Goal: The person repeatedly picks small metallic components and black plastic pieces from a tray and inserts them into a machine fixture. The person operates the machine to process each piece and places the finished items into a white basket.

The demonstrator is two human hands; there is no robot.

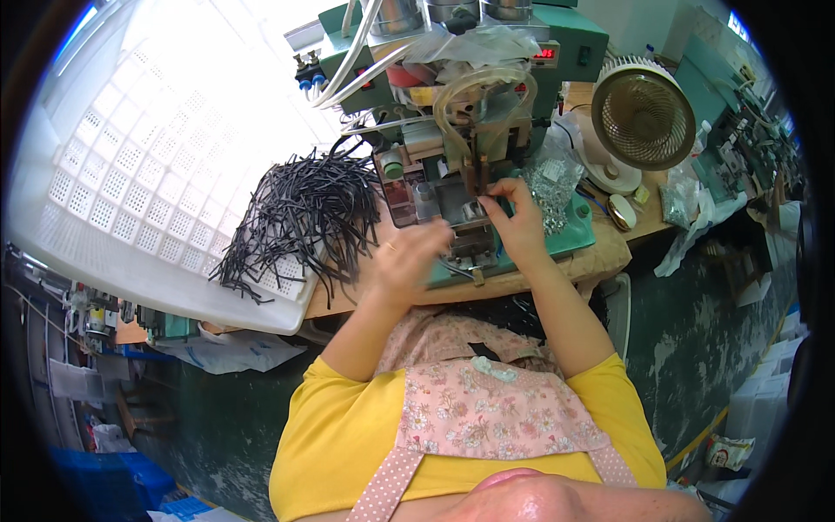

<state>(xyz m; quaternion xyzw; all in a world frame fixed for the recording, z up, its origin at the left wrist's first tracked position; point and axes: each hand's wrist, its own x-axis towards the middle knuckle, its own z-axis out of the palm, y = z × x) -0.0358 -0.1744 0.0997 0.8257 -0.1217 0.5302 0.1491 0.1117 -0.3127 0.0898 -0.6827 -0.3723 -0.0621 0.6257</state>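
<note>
At the green bench press [470, 157], the right hand [515, 217] pinches a small part under the tooling while the left hand [409, 257], blurred so its grip cannot be told, sits at its 8 o'clock beside the black cable pile [300, 217]; seating looks underway, steady alignment needed.

— How many hands [409, 257] at the green machine [487, 130]?

— Two, and the machine is one. One white perforated tray [130, 183], too.

— And the black cable pieces [300, 217]?

— One heap — too many and too tangled to count.

— Fans?

— One round fan [642, 111]. Two clear bags of small metal parts [550, 178] beside it.
</note>
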